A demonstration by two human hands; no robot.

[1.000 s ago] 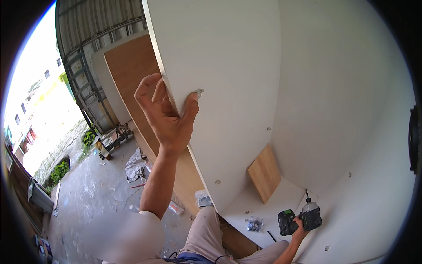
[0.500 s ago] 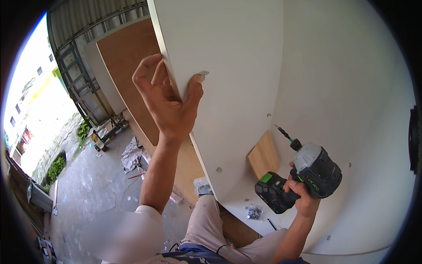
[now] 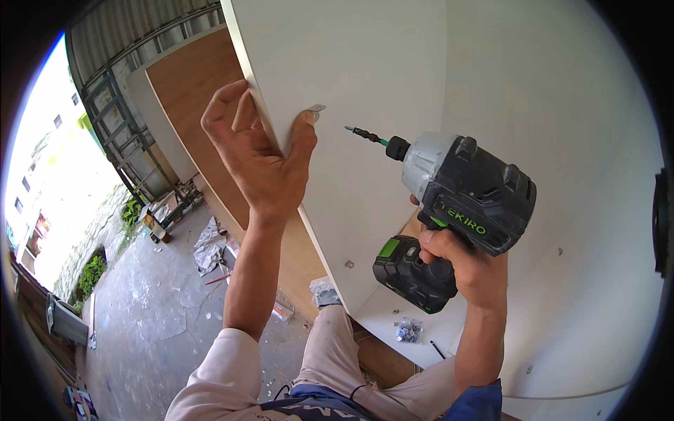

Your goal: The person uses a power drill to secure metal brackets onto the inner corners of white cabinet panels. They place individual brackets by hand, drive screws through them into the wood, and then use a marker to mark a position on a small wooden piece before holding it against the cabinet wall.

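My left hand (image 3: pixel 263 158) is bent around the edge of a white panel (image 3: pixel 379 56). Its thumb presses a small metal bracket (image 3: pixel 317 111) flat on the panel's face, while the fingers curl behind the edge. In my right hand (image 3: pixel 467 263) is a black and grey cordless impact driver (image 3: pixel 481 193) with green trim. A long bit (image 3: pixel 365 135) in its chuck points left toward the bracket, apart from it. Another small metal bracket (image 3: pixel 349 264) sits lower on the same panel.
A bag of small hardware (image 3: pixel 408 330) and a black pen (image 3: pixel 437 349) lie on the white board by my legs. Brown boards (image 3: pixel 193 98) lean behind the panel. Crumpled plastic (image 3: pixel 209 245) and a bottle (image 3: pixel 154 228) are on the concrete floor at left.
My right hand has brought the impact driver up and left, so its bit is much nearer the bracket. The left hand keeps its hold at the panel edge.
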